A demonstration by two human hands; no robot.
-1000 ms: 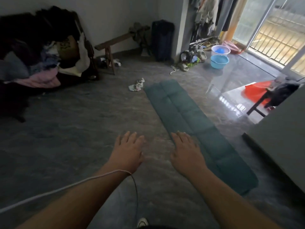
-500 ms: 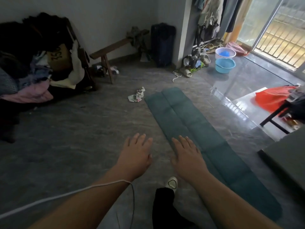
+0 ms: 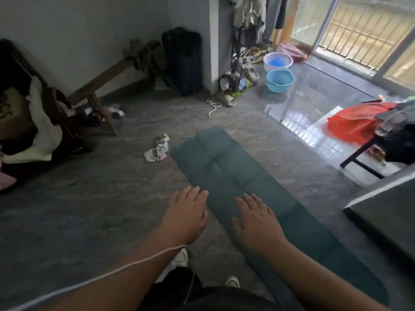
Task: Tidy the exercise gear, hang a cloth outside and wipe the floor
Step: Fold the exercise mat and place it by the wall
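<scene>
A long dark green exercise mat (image 3: 226, 162) lies flat on the grey floor, running from the middle of the room toward the lower right. My left hand (image 3: 185, 216) is stretched forward, palm down, fingers straight, over the mat's left edge. My right hand (image 3: 257, 217) is held the same way above the mat itself. Neither hand holds anything. A crumpled patterned cloth (image 3: 157, 149) lies on the floor just left of the mat's far end.
Two blue basins (image 3: 279, 80) and shoes sit by the pillar near the sliding balcony door (image 3: 359, 37). A wooden bench (image 3: 101, 86) and a clothes pile stand at the left. At the right, a low table with a red bag (image 3: 354, 120) and a grey furniture edge (image 3: 386, 212).
The view has shifted forward and down over the mat. Both hands now hang nearer the mat, and my feet and dark trousers show below them.
</scene>
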